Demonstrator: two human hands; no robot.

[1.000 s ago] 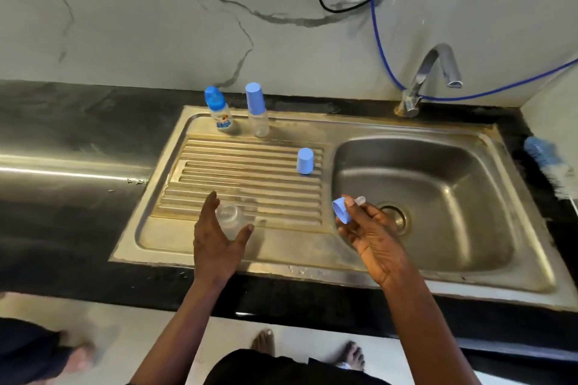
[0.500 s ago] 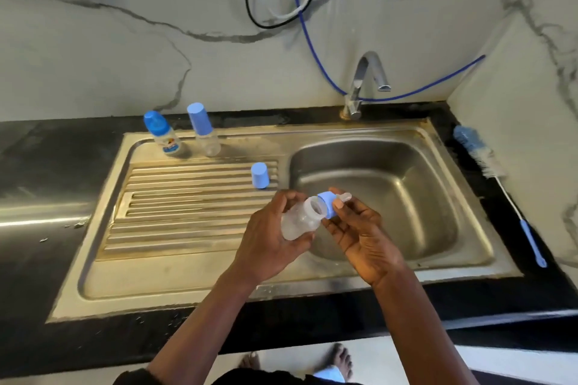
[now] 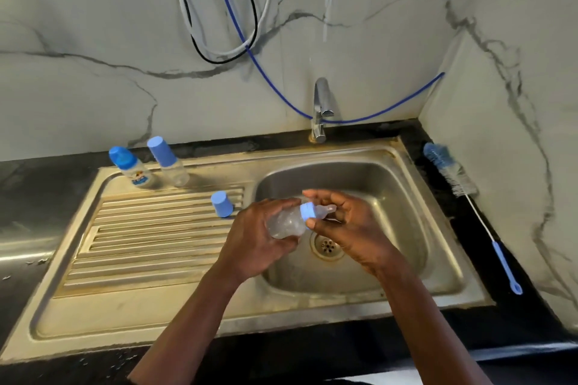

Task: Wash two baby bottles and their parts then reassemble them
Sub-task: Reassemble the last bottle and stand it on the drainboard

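Head view looks down on a steel sink [image 3: 187,316] set in a black counter [image 3: 37,197]. At the drainboard's far left corner, close to the wall, two small bottles stand just beside each other. One is a labelled bottle [image 3: 135,171] with a blue domed lid. The other is a capped bottle [image 3: 175,170] with a clear body under a tall blue cover. I cannot tell what either one holds. Further right a loose blue cap [image 3: 222,204] sits mouth down on the ribs, near the basin's edge and apart from the two bottles.

Over the basin's left side the left hand [image 3: 256,241] grips a clear bottle [image 3: 286,223], fingers curled round its body. It lies almost sideways, base to the left and neck to the right. Its wall looks hazy or wet, and I cannot tell whether any water sits inside. A blue ring [image 3: 308,211] sits at the neck, with a pale teat [image 3: 327,210] poking out to the right. The right hand [image 3: 356,231] pinches that ring between thumb and fingertips, and the teat points in toward its palm.

Below the hands is the drain [image 3: 327,246] in the basin floor. A tap [image 3: 321,109] rises from the back rim, with hoses [image 3: 250,40] looping on the marble wall above. On the counter at far right lies a bottle brush [image 3: 453,175], bristles toward the wall
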